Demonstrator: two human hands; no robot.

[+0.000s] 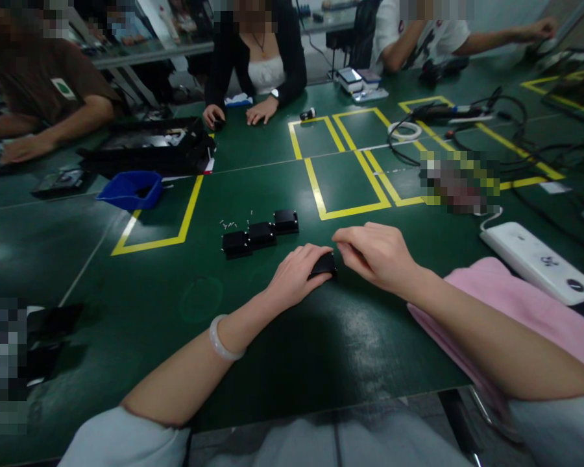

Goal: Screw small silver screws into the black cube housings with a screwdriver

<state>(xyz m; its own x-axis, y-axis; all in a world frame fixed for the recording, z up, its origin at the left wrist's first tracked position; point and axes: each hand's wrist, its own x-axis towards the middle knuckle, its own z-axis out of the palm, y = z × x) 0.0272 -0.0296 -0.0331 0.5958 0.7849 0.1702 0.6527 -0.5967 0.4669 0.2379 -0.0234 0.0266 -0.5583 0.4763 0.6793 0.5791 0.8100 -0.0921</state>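
My left hand [298, 275] rests on the green table [141, 292], its fingers curled over a small black block [324, 265] that it holds down. Just to the right, my right hand [376, 254] is closed in a pinch above the block's right end; what sits between its fingertips is too small to make out. A row of three similar black blocks [260, 234] lies a little beyond my left hand. Several tiny screws [230, 224] are scattered behind that row.
A blue bin [129, 189] and a black tray [148, 146] stand at the left, yellow tape boxes [348, 175] in the middle. A white power strip [533, 261], pink cloth [506, 305] and cables [477, 130] lie right. Other people sit across the table.
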